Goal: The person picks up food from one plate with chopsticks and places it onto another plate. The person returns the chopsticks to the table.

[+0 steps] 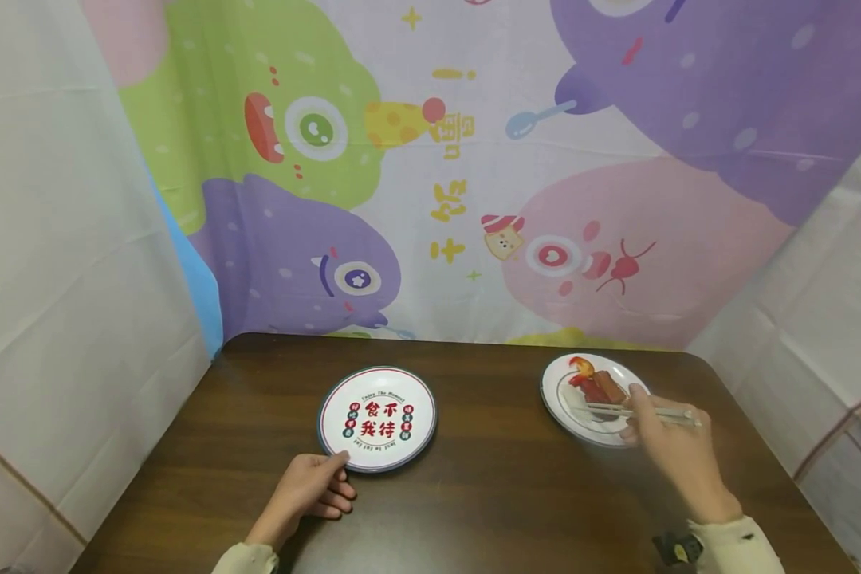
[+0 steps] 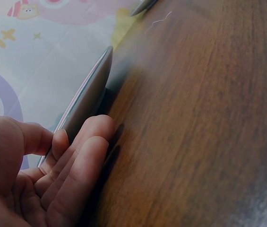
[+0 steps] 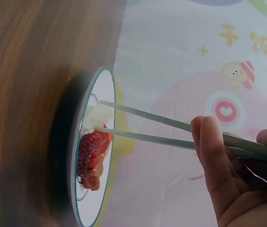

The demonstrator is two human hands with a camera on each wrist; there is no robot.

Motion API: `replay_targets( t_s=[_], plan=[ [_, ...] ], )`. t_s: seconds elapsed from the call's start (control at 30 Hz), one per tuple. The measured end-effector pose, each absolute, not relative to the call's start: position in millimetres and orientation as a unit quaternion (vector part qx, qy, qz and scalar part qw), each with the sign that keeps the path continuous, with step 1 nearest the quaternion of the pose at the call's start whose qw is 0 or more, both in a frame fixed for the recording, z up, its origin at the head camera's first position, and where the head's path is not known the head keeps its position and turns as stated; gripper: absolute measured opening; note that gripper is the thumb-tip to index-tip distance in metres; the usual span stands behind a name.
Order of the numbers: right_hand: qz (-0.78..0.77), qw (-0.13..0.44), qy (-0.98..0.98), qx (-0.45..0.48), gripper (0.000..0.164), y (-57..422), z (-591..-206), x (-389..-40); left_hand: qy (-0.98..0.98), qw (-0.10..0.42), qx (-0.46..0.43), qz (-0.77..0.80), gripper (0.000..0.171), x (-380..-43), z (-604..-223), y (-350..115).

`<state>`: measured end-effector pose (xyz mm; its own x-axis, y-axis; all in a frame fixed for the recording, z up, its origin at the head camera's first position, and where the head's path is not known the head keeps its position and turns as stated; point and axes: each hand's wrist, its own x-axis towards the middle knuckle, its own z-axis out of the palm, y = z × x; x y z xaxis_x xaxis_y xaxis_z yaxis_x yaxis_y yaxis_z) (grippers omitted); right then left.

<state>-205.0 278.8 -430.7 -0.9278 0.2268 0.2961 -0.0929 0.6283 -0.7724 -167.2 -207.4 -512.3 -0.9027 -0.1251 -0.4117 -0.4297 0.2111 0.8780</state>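
My left hand [image 1: 316, 486] pinches the near-left rim of a white plate [image 1: 380, 418] printed with red and green lettering. Its thumb lies on top of the rim, with fingers beneath; in the left wrist view the plate [image 2: 88, 101] appears edge-on. On the right, my right hand [image 1: 678, 442] holds a pair of pale green chopsticks [image 3: 152, 137], their tips slightly apart. The tips are at a whitish, translucent food piece [image 3: 98, 115] on a second white plate [image 3: 106, 80]. Beside that piece lie a red strawberry-like piece [image 3: 91, 147] and brown chunks [image 3: 92, 180].
Both plates are on a dark brown wooden table [image 1: 488, 478]. Behind it hangs a cloth [image 1: 459, 303] with cartoon monsters, and pale sheets [image 1: 64, 263] enclose the sides. A black strapped device [image 1: 678, 548] is at the right wrist.
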Motion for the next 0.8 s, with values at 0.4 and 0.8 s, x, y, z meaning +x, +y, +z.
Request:
replay_targets(
  t_s=[0.4,0.8],
  plan=[
    [0.434,0.217,-0.873,-0.037,0.045,274.2,-429.0,-202.0,0.768,0.124,-0.179,0.602,0.039,-167.0,-512.6,-207.2],
    [0.373,0.288,-0.879,0.066,0.019,269.0,-429.7,-202.7,0.769,0.121,-0.181,0.601,0.039,-166.7,-512.1,-207.2]
  ],
)
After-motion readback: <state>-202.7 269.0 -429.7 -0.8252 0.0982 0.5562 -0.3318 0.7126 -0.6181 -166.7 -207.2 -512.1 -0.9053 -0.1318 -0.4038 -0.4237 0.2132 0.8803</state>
